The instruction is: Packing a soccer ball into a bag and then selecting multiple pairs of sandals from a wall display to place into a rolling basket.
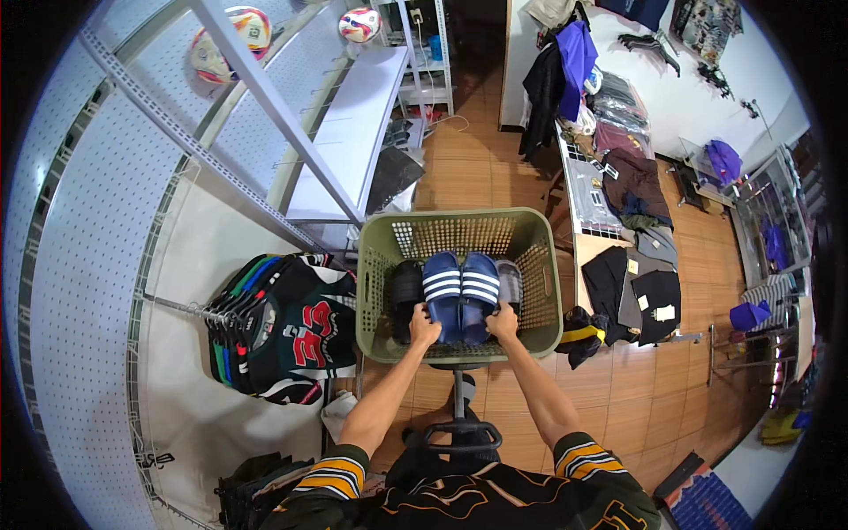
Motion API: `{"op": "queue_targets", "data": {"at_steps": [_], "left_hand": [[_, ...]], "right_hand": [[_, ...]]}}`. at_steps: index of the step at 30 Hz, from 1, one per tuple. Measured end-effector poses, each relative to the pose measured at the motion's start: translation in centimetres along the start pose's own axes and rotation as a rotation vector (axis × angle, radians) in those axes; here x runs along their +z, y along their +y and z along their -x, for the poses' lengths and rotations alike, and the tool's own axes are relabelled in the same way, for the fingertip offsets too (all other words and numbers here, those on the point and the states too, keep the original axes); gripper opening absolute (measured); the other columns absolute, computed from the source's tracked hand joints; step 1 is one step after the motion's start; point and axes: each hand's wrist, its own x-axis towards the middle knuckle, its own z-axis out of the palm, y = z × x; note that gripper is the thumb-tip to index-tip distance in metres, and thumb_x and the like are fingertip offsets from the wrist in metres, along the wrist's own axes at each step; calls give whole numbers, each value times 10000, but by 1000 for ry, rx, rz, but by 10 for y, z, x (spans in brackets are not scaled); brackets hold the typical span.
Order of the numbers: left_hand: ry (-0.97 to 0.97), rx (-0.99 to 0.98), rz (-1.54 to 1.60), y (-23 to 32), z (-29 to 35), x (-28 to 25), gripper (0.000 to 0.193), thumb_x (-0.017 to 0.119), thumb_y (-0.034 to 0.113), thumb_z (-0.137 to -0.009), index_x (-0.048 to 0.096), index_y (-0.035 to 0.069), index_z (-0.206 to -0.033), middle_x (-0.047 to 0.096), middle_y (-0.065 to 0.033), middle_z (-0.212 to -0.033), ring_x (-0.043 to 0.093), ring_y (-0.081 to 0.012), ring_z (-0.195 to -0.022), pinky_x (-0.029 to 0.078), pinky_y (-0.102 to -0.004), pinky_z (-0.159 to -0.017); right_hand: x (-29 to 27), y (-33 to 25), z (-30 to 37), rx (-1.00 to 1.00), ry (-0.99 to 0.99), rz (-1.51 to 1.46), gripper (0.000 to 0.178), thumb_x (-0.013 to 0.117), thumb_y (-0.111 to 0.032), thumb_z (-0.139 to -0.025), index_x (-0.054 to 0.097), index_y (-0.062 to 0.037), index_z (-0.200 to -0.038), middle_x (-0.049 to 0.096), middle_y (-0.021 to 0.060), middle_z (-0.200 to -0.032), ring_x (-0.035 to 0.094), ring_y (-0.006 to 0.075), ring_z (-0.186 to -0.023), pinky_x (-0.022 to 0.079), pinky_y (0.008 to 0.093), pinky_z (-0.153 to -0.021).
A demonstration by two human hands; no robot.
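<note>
A pair of navy slide sandals (461, 296) with white stripes across the straps sits side by side inside an olive green plastic basket (546, 265). My left hand (425, 329) grips the outer side of the left slide, fingers closed on its edge. On the other side my right hand (503, 321) holds the right slide the same way. Black slides (406, 296) lie left of the pair in the basket. Dark grey slides (510, 287) show at the right, partly hidden behind the navy ones.
Jerseys (283, 327) hang on a rail left of the basket. A white metal shelf (353, 132) with balls rises at the far left. Folded clothes lie on a table (583, 265) to the right. A stool or stand with a black ring (464, 435) is between basket and body.
</note>
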Motion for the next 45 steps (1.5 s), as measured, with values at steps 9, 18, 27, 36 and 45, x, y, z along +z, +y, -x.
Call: {"op": "queue_targets", "data": {"at_steps": [9, 18, 27, 36, 45], "left_hand": [[-142, -315, -165, -32, -43, 31, 685, 670, 106, -721, 422, 6, -1351, 562, -179, -1289, 557, -299, -1177, 443, -371, -983], [-352, -326, 94, -8, -24, 35, 724, 667, 104, -846, 278, 16, -1451, 358, -189, -1464, 514, -322, -1201, 496, -390, -900], [-440, 259, 69, -25, 146, -40, 284, 652, 141, -836, 618, -2, -1078, 657, -167, -1042, 646, -272, -944, 500, -359, -831], [-733, 546, -559, -167, 256, -52, 470, 652, 339, -843, 604, -10, -1154, 112, -301, -1517, 327, -527, -1287, 330, -488, -1073], [-670, 390, -327, -209, 290, -68, 577, 561, 486, -885, 578, -10, -1179, 426, -357, -1294, 472, -485, -1170, 393, -472, -1002]], "right_hand": [[17, 2, -22, 352, -328, -100, 674, 655, -24, -722, 447, 7, -1362, 615, 204, -1141, 696, 275, -766, 574, 361, -551], [32, 79, -29, -45, -88, -141, 646, 684, -27, -761, 452, 6, -1363, 633, 146, -1108, 634, 193, -688, 520, 313, -551], [-46, 40, 185, -541, -123, 16, 239, 620, -96, -822, 617, -35, -1053, 645, 179, -771, 635, 370, -746, 511, 384, -696], [14, 134, 311, -489, 18, 496, 400, 592, -242, -820, 574, -120, -1200, 551, 92, -1262, 487, 274, -1195, 365, 559, -936], [39, 153, 368, -361, 162, 485, 410, 592, -225, -798, 586, -134, -1197, 573, 66, -1232, 491, 258, -1195, 374, 548, -925]]}}
